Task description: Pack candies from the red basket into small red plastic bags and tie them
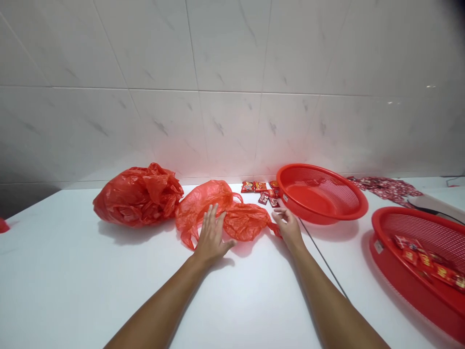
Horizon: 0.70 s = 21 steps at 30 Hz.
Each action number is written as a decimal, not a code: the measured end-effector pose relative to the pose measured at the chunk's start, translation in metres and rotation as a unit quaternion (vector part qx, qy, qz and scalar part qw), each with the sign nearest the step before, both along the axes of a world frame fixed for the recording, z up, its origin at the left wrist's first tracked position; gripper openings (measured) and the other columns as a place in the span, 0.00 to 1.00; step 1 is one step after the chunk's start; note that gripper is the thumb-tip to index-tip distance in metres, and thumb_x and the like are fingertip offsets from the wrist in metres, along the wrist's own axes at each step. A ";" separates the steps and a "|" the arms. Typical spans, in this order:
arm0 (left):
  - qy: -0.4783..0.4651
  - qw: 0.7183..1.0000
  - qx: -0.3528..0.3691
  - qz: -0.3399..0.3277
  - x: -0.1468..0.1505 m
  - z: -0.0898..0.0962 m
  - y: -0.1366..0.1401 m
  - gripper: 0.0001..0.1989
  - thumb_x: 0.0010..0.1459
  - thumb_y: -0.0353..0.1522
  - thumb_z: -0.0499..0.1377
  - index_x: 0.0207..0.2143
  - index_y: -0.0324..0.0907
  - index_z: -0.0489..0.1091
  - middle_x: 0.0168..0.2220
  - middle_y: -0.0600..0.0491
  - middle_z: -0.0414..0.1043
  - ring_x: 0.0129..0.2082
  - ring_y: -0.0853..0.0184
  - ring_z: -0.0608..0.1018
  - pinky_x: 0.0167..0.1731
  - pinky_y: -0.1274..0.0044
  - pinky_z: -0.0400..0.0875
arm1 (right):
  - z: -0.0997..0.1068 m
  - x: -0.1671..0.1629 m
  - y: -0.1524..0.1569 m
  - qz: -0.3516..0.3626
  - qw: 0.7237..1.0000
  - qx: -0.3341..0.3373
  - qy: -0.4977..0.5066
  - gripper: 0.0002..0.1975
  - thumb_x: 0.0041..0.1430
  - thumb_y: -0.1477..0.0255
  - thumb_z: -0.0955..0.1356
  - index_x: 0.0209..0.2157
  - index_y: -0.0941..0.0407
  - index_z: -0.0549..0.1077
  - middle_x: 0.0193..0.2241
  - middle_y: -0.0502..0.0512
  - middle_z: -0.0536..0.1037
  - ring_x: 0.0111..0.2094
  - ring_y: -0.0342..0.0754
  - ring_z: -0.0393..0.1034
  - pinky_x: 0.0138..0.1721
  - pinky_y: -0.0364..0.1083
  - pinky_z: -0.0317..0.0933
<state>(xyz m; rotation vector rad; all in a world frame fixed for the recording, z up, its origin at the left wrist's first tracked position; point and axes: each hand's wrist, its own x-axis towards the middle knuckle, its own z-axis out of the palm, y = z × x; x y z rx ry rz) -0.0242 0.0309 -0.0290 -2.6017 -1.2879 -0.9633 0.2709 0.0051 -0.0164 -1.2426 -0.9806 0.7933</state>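
Observation:
My left hand (211, 237) is open, its fingers spread and thumb out to the side, resting against thin red plastic bags on the white table. One loose, crumpled red bag (209, 196) lies behind and to the left of this hand. A second, bunched red plastic bag (247, 221) stretches to the right and narrows into a twisted end. My right hand (288, 228) is curled at that twisted end and appears to grip it; the lower fingers are hidden. Left of both hands sits a big crumpled bundle of red plastic bags (138, 196).
Several small red snack packets (260, 187) lie by the wall, beside a round red mesh basket (323, 213). A larger red basket (399, 271) at right holds several packets (432, 261). Patterned red cloth (385, 188) lies behind. A dark seam (325, 261) crosses the white table (90, 281).

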 end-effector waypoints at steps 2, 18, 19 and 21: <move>-0.028 1.000 -0.011 -0.006 0.001 0.004 0.000 0.39 0.69 0.60 0.43 0.63 0.39 0.67 0.76 0.35 0.47 0.77 0.43 0.45 0.70 0.43 0.45 | 0.003 -0.001 -0.005 0.023 0.996 0.007 -0.082 0.17 0.51 0.56 0.77 0.36 0.54 0.78 0.27 0.48 0.73 0.27 0.46 0.67 0.30 0.44 0.60; 0.049 0.994 -0.063 -0.076 0.024 0.025 -0.027 0.11 0.57 0.34 0.66 0.44 0.44 0.80 0.77 0.48 0.45 0.76 0.42 0.48 0.71 0.45 0.53 | 0.013 -0.059 -0.034 0.221 0.885 0.096 -0.398 0.15 0.65 0.79 0.65 0.42 0.53 0.84 0.45 0.56 0.84 0.47 0.56 0.79 0.52 0.53 0.72; 0.053 0.993 -0.073 -0.081 0.023 0.026 -0.027 0.10 0.55 0.30 0.64 0.41 0.45 0.80 0.77 0.50 0.46 0.76 0.43 0.48 0.71 0.45 0.54 | 0.011 -0.061 -0.031 0.207 0.887 0.086 -0.403 0.16 0.64 0.80 0.65 0.42 0.53 0.84 0.46 0.58 0.83 0.49 0.57 0.78 0.53 0.54 0.71; 0.067 0.989 -0.088 -0.096 0.020 0.030 -0.028 0.12 0.49 0.24 0.61 0.35 0.45 0.79 0.76 0.52 0.48 0.77 0.45 0.47 0.71 0.45 0.53 | 0.007 -0.061 -0.025 0.170 0.895 0.079 -0.405 0.17 0.64 0.80 0.65 0.45 0.54 0.84 0.51 0.61 0.81 0.54 0.60 0.75 0.57 0.56 0.69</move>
